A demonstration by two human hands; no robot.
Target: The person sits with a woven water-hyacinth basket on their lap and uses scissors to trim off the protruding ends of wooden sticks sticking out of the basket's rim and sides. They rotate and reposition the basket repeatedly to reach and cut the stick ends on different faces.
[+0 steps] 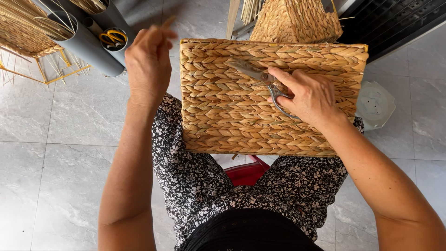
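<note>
A rectangular woven straw basket [223,116] rests on my knees, its flat braided side facing up. My right hand [309,95] lies on the basket's right half and grips a pair of metal scissors [258,74], blades pointing up-left across the weave. My left hand [148,58] is raised just left of the basket's top-left corner, fingers pinched on a thin piece of straw [168,22]. My legs in black-and-white floral trousers [186,172] show below the basket.
A second woven basket [297,21] stands behind the first. Grey tubes [88,46] at top left hold straw stalks and yellow-handled scissors [113,37]. A yellow wire frame [46,74] with weaving sits far left. A red stool [246,173] is under me, a white plastic object [376,104] on the right, grey tiled floor around.
</note>
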